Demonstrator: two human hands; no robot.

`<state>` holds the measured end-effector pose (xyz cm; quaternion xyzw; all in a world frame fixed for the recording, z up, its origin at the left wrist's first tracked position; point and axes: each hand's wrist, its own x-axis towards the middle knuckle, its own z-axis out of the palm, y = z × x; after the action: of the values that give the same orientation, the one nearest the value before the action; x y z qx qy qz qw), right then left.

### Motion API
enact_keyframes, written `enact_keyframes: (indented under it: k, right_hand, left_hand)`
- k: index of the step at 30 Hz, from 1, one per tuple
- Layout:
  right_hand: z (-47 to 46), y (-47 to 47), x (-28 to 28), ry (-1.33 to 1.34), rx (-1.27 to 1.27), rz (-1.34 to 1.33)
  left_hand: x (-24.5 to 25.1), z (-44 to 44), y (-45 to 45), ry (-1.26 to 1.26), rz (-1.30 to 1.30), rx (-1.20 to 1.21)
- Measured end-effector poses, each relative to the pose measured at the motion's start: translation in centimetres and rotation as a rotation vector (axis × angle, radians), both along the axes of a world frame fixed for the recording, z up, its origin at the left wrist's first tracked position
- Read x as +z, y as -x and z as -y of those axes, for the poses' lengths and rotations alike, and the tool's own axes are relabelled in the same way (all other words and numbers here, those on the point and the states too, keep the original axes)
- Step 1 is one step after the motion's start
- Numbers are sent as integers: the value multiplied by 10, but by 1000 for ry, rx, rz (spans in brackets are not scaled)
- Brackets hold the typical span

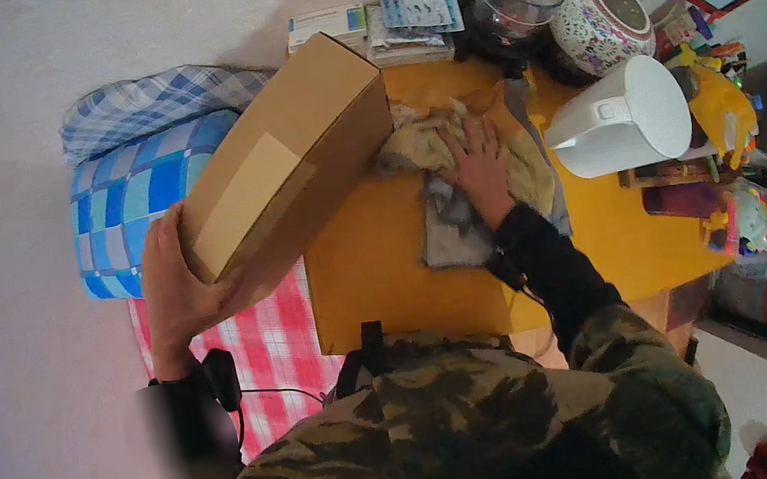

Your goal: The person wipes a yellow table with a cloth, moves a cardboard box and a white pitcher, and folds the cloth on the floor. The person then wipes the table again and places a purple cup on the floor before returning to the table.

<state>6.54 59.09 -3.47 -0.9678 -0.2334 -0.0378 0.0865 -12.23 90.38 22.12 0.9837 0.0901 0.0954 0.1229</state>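
My left hand [176, 282] grips the near end of a long brown cardboard box [286, 157]. The box tilts diagonally above the left side of the yellow-brown tabletop [372, 264], and a paler patch shows on its upper face. On the table to the right of the box lies a crumpled beige and grey cloth [528, 173]. My right hand [481, 166] rests flat on that cloth, palm down with its fingers apart. The underside of the box and most of the left fingers' hold are hidden.
A white plastic pitcher [618, 116] stands right of the cloth. Behind it are a floral porcelain jar [598, 21] and a glass vessel [516, 8]. Medicine boxes [326, 23] line the wall. Folded checked bedding [119, 207] lies left; sundries, including a yellow bag [719, 99], crowd the right.
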Motion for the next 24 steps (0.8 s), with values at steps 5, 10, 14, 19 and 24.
enact_keyframes:
  k: [5,10,14,19,24]
  right_hand:
    - [-43,-51,-11,-45,-18,129]
    - [-52,-53,-4,-84,-16,128]
    - [-78,1,1,-80,123,121]
    - [-115,0,6,-98,351,8]
    - [-173,-43,14,-28,365,-91]
  left_hand:
    - [4,8,19,-9,29,58]
    - [11,17,46,19,-11,156]
    - [15,20,67,-23,-17,180]
    - [25,18,95,-8,-38,255]
    - [31,21,116,-24,-44,373]
